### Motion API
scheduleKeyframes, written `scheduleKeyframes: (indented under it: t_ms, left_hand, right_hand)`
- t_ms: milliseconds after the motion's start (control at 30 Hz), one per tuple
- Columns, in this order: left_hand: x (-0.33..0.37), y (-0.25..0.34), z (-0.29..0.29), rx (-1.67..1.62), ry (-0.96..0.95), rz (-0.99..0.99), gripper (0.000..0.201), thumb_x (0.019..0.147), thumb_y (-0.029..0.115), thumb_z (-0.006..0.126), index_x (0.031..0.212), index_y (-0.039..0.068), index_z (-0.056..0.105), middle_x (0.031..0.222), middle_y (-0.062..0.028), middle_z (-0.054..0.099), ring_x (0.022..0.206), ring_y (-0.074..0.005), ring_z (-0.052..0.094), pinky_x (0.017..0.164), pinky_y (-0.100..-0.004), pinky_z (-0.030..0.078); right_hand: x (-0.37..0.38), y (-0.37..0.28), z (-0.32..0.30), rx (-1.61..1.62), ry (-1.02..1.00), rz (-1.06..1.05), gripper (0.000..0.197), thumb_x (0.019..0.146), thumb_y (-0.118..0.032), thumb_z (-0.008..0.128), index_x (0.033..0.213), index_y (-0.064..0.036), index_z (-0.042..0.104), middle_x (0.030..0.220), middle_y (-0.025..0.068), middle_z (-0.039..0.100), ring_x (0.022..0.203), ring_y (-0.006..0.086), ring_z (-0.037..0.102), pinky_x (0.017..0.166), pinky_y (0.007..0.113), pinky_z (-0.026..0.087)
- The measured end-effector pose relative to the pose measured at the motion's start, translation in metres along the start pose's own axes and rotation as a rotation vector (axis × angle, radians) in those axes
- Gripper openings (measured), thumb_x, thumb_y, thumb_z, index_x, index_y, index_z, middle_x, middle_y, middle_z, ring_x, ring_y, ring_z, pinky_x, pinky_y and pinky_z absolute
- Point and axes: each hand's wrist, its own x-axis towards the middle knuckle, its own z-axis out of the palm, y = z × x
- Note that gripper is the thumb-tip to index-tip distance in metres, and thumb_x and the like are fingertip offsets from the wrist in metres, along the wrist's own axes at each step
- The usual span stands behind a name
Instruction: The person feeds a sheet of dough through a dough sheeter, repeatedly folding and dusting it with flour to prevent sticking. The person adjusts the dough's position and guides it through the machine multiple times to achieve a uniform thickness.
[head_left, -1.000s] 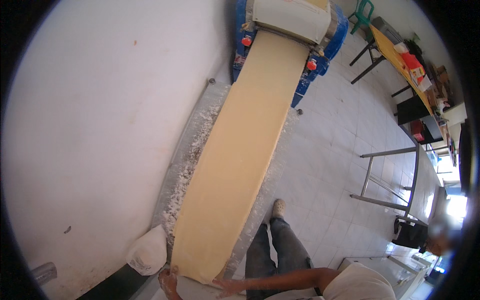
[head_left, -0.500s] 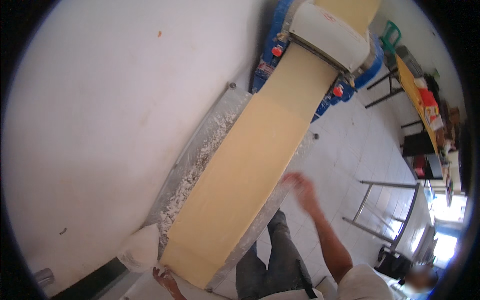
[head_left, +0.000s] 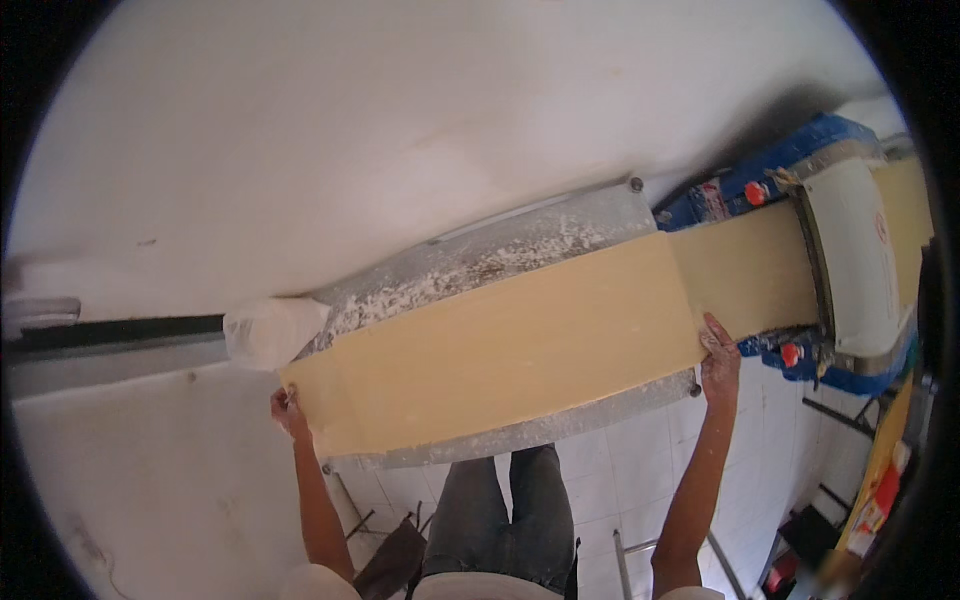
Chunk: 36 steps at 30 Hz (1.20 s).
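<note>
A long pale-yellow dough sheet (head_left: 500,340) lies across a floured metal table (head_left: 480,435). Its right end runs to a dough sheeter (head_left: 855,260) with a white cover and blue sides. At the sheet's left end, my left hand (head_left: 290,412) is closed on the near-left corner with a pinch. My right hand (head_left: 720,365) grips the near edge close to the sheeter, at a seam where one layer overlaps another. The fingers under the dough are hidden.
A white flour bag (head_left: 272,330) stands by the table's far-left corner, near the wall (head_left: 350,130). Loose flour (head_left: 450,275) covers the far strip of the table. The sheeter has red knobs (head_left: 790,354). Metal legs of another table (head_left: 625,560) stand at the lower right.
The view has swung so the table lies crosswise, with the sheeter now at the right. My right hand, blurred beside the table before, is on the dough edge. My left hand stays at the end corner.
</note>
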Motion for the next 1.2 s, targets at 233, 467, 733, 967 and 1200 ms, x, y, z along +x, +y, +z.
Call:
scheduleKeyframes:
  t_ms: [233,467,733,967,1200]
  left_hand:
    - [-0.024,0.037,0.007,-0.028,-0.201,-0.092,0.05,0.089,0.026,0.081,0.126,0.0,0.059,0.11,-0.0082,0.063,0.099,-0.0168,0.061,0.088,-0.0315,0.052]
    - [-0.053,0.055,0.024,0.139,-0.329,-0.116,0.051,0.089,0.027,0.081,0.125,-0.003,0.062,0.114,-0.0127,0.067,0.104,-0.0208,0.063,0.095,-0.0347,0.05]
    - [-0.055,0.053,0.03,0.146,-0.355,-0.131,0.042,0.089,0.023,0.081,0.119,-0.001,0.065,0.103,-0.0083,0.07,0.097,-0.0156,0.063,0.087,-0.0308,0.05]
    - [-0.055,0.053,0.045,0.122,-0.35,-0.074,0.04,0.088,0.016,0.082,0.119,-0.002,0.065,0.098,-0.0051,0.067,0.09,-0.0127,0.061,0.082,-0.0269,0.05]
    - [-0.068,0.091,0.049,0.211,-0.463,-0.171,0.044,0.09,0.021,0.08,0.123,-0.002,0.063,0.103,-0.0068,0.067,0.089,-0.0144,0.061,0.084,-0.0287,0.05]
  right_hand:
    - [0.017,0.01,-0.022,-0.072,0.142,0.065,0.059,0.104,-0.033,0.057,0.15,0.0017,0.043,0.149,0.0181,0.051,0.136,0.0274,0.05,0.116,0.036,0.039]
    - [0.024,0.068,-0.02,0.544,0.106,0.304,0.05,0.1,-0.018,0.055,0.148,-0.0057,0.05,0.152,0.0143,0.05,0.136,0.0318,0.05,0.117,0.039,0.037]
    - [0.062,0.086,-0.062,-0.529,0.131,-0.117,0.037,0.098,-0.021,0.057,0.129,-0.0035,0.064,0.139,0.0209,0.059,0.131,0.0379,0.054,0.115,0.045,0.039]
    - [0.086,0.071,-0.073,-0.598,0.432,-0.121,0.045,0.097,-0.031,0.061,0.131,-0.003,0.061,0.145,0.0217,0.055,0.127,0.0367,0.058,0.11,0.045,0.045]
    - [0.149,0.132,-0.092,-0.899,0.815,-0.135,0.067,0.089,-0.018,0.071,0.148,0.0008,0.045,0.149,0.0224,0.051,0.14,0.036,0.046,0.121,0.042,0.03]
